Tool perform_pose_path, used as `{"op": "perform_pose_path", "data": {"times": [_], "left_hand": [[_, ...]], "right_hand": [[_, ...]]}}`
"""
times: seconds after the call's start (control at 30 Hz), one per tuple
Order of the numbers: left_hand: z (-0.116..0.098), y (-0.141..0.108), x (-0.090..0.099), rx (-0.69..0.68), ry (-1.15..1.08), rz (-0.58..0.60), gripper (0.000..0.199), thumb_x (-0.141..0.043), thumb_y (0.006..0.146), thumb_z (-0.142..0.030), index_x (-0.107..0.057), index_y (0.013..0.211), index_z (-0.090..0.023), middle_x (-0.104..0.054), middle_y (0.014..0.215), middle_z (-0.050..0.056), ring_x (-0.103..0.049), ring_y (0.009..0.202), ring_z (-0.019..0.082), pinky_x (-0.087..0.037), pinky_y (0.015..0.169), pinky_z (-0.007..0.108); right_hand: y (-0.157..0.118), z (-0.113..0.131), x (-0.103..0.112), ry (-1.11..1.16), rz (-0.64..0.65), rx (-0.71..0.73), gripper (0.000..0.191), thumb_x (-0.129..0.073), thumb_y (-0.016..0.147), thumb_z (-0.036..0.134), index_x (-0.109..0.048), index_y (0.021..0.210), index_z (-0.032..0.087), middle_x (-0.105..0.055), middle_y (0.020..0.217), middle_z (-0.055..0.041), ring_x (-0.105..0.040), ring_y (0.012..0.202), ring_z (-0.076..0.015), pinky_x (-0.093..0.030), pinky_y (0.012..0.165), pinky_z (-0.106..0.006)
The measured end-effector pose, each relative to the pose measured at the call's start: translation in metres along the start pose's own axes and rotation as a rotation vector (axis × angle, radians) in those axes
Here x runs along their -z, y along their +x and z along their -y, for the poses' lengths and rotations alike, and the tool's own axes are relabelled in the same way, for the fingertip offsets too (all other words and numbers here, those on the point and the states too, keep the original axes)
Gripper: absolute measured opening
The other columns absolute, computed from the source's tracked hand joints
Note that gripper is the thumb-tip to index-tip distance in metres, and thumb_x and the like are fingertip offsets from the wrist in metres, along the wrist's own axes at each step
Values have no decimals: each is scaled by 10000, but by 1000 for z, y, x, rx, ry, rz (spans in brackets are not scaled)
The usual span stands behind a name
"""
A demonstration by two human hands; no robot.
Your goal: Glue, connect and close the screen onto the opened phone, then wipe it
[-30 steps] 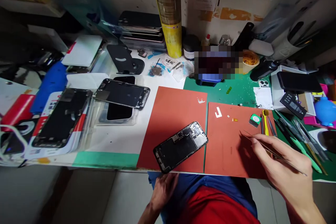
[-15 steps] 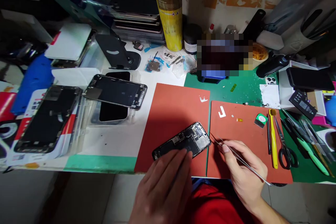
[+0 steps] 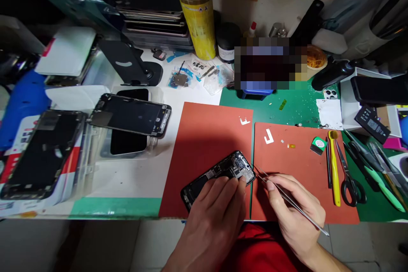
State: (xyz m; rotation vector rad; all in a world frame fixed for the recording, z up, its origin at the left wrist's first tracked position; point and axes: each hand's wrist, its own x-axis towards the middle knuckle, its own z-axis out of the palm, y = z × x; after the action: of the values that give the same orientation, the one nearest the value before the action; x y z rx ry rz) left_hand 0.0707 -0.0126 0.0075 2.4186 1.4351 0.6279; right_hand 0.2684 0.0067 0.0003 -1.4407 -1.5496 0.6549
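An opened smartphone (image 3: 210, 173), its inner boards bare, lies slanted on the left orange-red mat (image 3: 197, 136). Over its near long side rests my left hand (image 3: 215, 210), fingers together and bent, tips pressing on the phone's inside toward the right end. Whatever may sit under those fingertips is hidden. My right hand (image 3: 295, 204) is closed around a pair of metal tweezers (image 3: 296, 206), whose tips point up-left, beside the phone's right end; I cannot tell if they touch it. Small white bracket-shaped plates (image 3: 269, 136) lie beyond.
Right of the hands lie a yellow brush (image 3: 334, 174), black-handled scissors (image 3: 349, 187) and several tools. Left are a screen assembly (image 3: 134, 112) across a plastic case and another phone part (image 3: 44, 153). A yellow spray can (image 3: 200, 29) and a phone stand (image 3: 123, 61) stand behind.
My left hand has moved right along the phone, its fingertips now nearer the right end. The right hand keeps the tweezers in much the same place. The whole view has shifted slightly.
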Motion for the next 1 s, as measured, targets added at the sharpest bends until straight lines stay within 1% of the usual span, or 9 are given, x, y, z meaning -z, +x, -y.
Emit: {"op": "perform_pose_path", "data": {"times": [0.07,0.17,0.37,0.5,0.67,0.83,1.0], "left_hand": [[-1,1,0,3,7,-28,288,-576,1056,-68,-680,1324,-70,-727,1120,101,-620,1030,244,-489,970,398],[-2,4,-1,7,10,-38,283,-568,1064,-75,-679,1324,-69,-733,1120,100,-616,1025,239,-484,944,395],[-1,5,-1,14,-13,-49,289,-590,1055,-72,-678,1330,-66,-729,1137,99,-610,1043,237,-467,950,393],[-1,7,0,6,8,-18,301,-561,1072,-81,-668,1354,-76,-724,1090,83,-610,1006,235,-461,917,400],[-2,12,-1,-12,64,19,387,-556,1073,-90,-606,1457,-67,-726,1067,74,-622,992,242,-462,909,413],[-2,14,-2,-25,82,7,331,-529,1075,-97,-639,1387,-88,-732,1031,77,-637,962,239,-494,878,416],[-2,15,-2,-25,87,7,353,-562,1061,-103,-629,1407,-77,-727,1027,75,-652,965,242,-500,863,423]], "right_hand": [[1,1,-1,-11,-3,12,133,-744,934,106,-785,976,226,-801,879,-25,-775,739,-155,-649,697,-233],[2,4,-2,-20,-13,17,124,-735,940,117,-785,974,226,-802,867,-32,-777,724,-169,-657,679,-253],[4,7,-4,-29,-20,37,140,-730,938,114,-786,984,233,-803,865,-23,-778,723,-165,-660,693,-253],[5,8,-4,-34,-23,34,129,-731,940,121,-785,973,234,-799,850,-20,-774,708,-167,-659,682,-254],[6,8,-5,-33,-26,42,134,-731,939,110,-780,972,230,-797,855,-12,-769,712,-151,-654,692,-234],[5,8,-5,-35,-18,38,134,-733,936,109,-786,972,226,-799,858,-17,-773,719,-154,-656,698,-233],[3,7,-4,-39,-21,24,122,-735,940,128,-791,968,233,-803,857,-26,-777,713,-172,-661,679,-255]]}}
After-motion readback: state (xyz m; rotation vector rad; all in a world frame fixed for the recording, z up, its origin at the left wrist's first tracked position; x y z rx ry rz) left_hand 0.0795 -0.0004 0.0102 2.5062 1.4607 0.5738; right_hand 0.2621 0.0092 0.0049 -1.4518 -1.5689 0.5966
